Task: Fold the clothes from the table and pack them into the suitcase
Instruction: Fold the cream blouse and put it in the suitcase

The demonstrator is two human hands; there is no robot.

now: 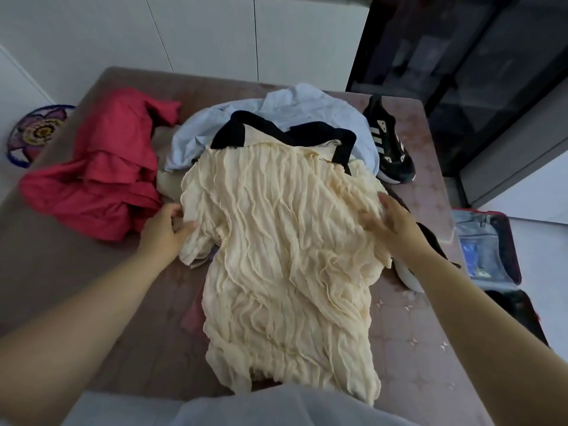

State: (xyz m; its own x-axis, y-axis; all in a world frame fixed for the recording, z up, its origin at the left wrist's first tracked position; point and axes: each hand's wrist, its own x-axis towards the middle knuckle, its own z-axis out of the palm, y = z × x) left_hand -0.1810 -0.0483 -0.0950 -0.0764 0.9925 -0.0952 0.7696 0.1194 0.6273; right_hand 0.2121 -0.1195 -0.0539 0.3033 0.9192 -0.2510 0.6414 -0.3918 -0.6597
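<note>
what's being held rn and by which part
The left hand pinches the cream dress at one sleeve's edge; the right hand only rests on it.

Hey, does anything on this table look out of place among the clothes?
Yes: shoes among the clothes. A black sneaker stands at the far right of the table; a second shoe, black with a white sole, lies partly hidden under the cream dress.

The bare left forearm (92,302) and bare right forearm (479,318) reach forward from the lower corners, angling inward. The left hand (163,230) has curled fingers and the thumb closed in, pinching the edge of a cream crinkled fabric garment (276,241). The right hand (392,224) lies palm down on that garment's opposite side, fingers straight and slightly spread.
</note>
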